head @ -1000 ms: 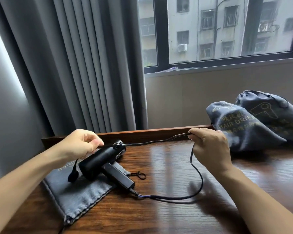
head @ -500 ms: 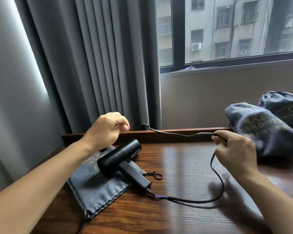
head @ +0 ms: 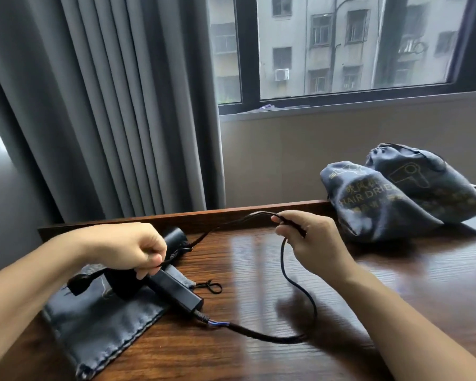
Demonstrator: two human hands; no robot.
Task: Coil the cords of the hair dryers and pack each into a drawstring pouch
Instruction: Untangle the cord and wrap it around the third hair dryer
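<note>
Hair dryer, black, is laid on a flat grey pouch at the left of the wooden table. Its cord is pinched near the plug by the curled left hand and gripped further along by the right hand (fingers closed). Two filled pouches are set at the right.

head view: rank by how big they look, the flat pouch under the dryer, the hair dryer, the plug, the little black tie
1. flat pouch
2. hair dryer
3. plug
4. black tie
Plug and tie look close; unsure.
</note>
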